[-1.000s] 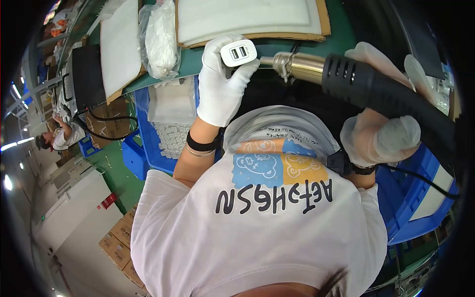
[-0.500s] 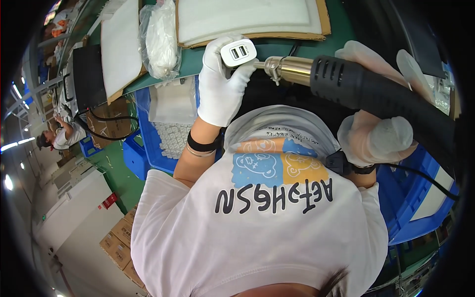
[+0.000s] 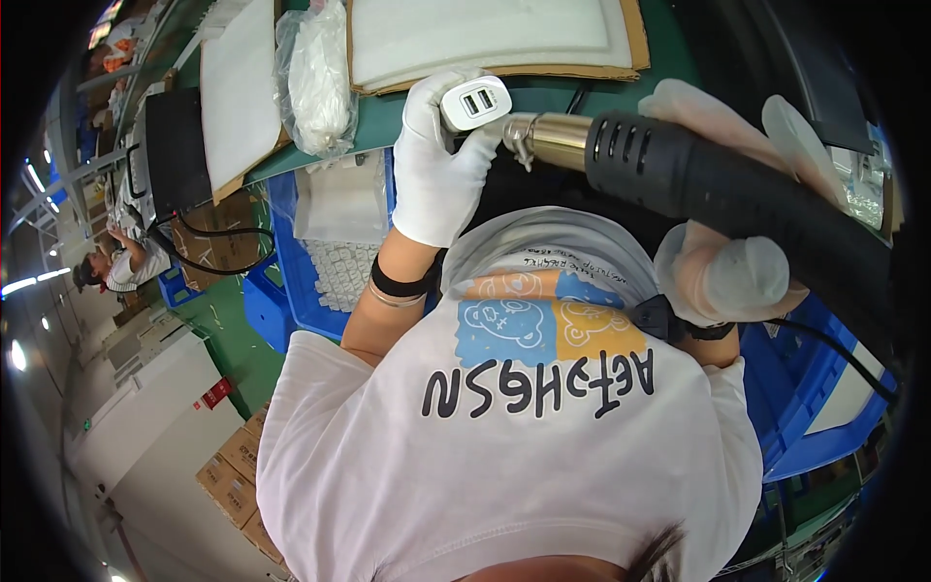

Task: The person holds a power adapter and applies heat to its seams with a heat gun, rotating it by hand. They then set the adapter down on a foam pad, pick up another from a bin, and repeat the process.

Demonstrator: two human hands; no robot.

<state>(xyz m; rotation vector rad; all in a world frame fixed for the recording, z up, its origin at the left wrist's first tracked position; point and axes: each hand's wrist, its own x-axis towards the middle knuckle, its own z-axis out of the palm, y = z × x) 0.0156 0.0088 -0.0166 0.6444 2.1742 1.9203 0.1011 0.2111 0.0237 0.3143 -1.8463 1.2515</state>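
My left hand (image 3: 438, 175), in a white glove, is closed round a white USB charger (image 3: 476, 103). The charger's end face with two dark ports points up toward me. From the right, a black hot-air gun (image 3: 669, 160) with a metal nozzle (image 3: 548, 139) reaches across; the nozzle's tip is right beside the charger and the left fingertips. Whether they touch, I cannot tell. Fingers of my right hand (image 3: 742, 276), in a thin whitish glove, lie on both sides of the gun's black body, gripping it. The gun hides part of that palm.
Beyond my hands, a foam-lined cardboard tray (image 3: 485, 44) lies on the green table, beside a clear plastic bag (image 3: 322, 87) and a white sheet (image 3: 238, 97). A blue bin (image 3: 291, 281) with several small white pieces stands left; another blue bin (image 3: 805, 427) is right. A black cable (image 3: 844, 354) runs rightward.
The hot-air gun and my right hand have shifted slightly left, bringing the nozzle closer to the charger. The charger has moved a little to the right in my left hand.
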